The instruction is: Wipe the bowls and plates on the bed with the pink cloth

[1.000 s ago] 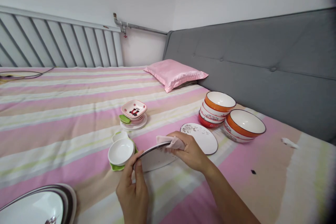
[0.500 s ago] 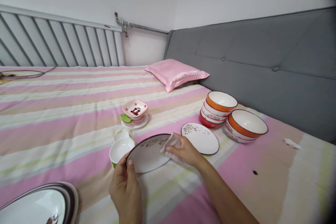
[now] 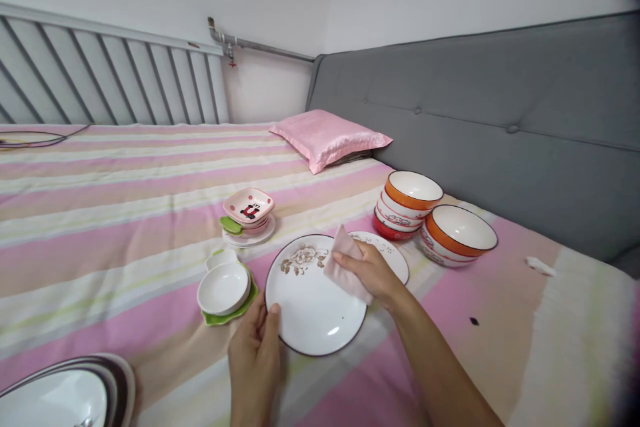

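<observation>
L hand [image 3: 256,353] pinches floral plate [image 3: 310,300] by rim, over striped bedspread [image 3: 165,267], R of white bowl [image 3: 224,288]; R hand [image 3: 374,275] pinches pink cloth [image 3: 345,270] on it. Prob. best: firm L grip, light strokes.

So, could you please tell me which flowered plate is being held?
The nearer plate, its rim in the left hand; the farther plate lies partly hidden behind the right hand.

Dark-rimmed flowered white plate [image 3: 310,307], perhaps tilted, pale pink cloth [image 3: 346,281] across its edge
</observation>
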Tool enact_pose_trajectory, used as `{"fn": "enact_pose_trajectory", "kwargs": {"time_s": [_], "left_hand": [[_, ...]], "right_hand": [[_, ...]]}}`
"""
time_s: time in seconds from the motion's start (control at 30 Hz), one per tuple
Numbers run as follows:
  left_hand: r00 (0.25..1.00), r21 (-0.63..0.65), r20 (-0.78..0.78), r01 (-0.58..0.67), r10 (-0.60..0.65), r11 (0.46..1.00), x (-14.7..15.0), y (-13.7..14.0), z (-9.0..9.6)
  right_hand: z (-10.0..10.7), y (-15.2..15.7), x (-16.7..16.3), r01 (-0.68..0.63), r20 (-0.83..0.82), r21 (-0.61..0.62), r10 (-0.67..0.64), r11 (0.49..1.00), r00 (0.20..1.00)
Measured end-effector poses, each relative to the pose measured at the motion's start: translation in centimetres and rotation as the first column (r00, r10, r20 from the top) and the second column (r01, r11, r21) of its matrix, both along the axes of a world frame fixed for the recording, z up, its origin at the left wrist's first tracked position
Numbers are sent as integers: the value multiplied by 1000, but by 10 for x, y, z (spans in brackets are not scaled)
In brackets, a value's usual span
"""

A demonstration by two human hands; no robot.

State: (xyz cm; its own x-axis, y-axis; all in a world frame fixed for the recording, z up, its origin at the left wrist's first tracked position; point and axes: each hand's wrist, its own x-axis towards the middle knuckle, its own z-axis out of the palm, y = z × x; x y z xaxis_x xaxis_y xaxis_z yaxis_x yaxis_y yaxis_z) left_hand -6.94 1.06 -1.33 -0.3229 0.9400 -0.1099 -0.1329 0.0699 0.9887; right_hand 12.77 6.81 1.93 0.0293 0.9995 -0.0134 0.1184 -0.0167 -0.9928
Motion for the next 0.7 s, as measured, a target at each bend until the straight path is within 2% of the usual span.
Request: {"fn": "enact_pose_trajectory", "kwargs": {"time_s": [0.1,0.17,0.33,0.43,0.53,0.7], "left_hand": [[982,-31,78,176,-173,984,5,2,-3],[972,-66,65,231,-227,971,8,1,-6],[978,-55,-56,198,-201,979,9,0,-15],[947,-92,-124,287,-297,953,5,2,-20],[919,-128,-171,336,-355,933,2,3,-24],[924,-128,-232,279,-302,952,6,0,-23]], "right_hand": [[4,1,13,73,2,-87,-73,993,997],[4,2,21,152,-6,-126,-154,980,988],[-2,10,46,405,65,-77,-401,911,914],[-11,16,62,511,130,-38,-502,859,855],[-21,22,73,585,176,-13,-575,811,799],[-36,29,81,642,258,-18,-617,767,744]]}}
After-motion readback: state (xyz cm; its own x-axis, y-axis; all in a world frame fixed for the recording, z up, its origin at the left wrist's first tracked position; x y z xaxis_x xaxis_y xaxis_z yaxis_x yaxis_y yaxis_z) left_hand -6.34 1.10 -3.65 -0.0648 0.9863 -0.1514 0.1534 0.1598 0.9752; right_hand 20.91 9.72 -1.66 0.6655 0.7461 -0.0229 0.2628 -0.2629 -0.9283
